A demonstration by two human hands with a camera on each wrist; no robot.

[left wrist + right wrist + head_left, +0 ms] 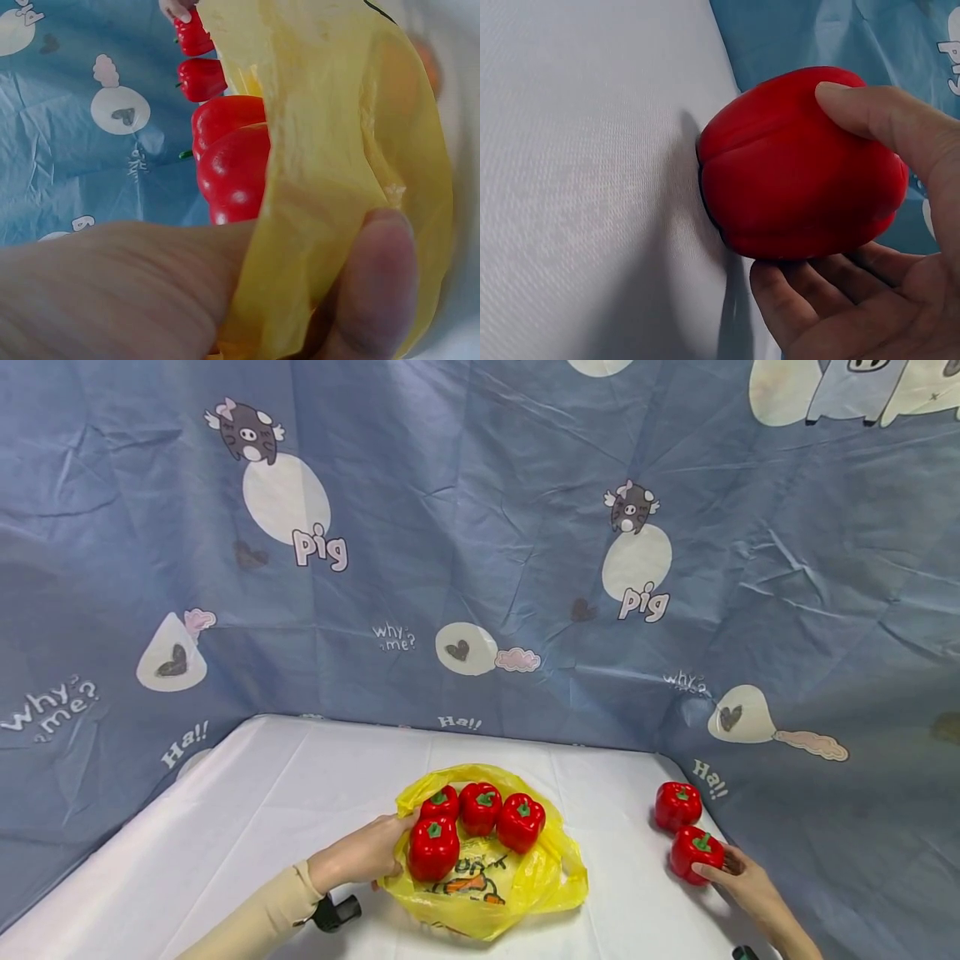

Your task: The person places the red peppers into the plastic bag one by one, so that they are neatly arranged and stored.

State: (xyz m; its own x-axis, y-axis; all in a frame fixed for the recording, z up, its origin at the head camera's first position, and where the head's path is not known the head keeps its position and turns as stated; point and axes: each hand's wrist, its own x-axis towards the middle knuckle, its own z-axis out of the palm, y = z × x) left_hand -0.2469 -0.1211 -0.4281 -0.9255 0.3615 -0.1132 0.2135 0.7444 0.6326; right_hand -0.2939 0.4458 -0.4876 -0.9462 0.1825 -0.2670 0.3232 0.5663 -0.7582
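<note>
The left hand pinches the near-left rim of the yellow bag. In the left wrist view the thumb presses the thin plastic against the fingers, so the mouth of the bag is kept open and raised on that side. The bag lies on the white worktop, and four red peppers rest at its open mouth, close together; the nearest one is just beside the left hand. A print with an orange shape is on the front of the bag, but its letters are too small to read.

The right hand holds a pepper at the right edge of the worktop. In the right wrist view the thumb lies over the top and the fingers curl under it, while the pepper is touching the cloth. Another pepper stands just behind it, apart from the bag.

Behind the worktop hangs a blue curtain with cartoon pigs. The words on it can be read: "pig", "why me?" and "Ha!!".
</note>
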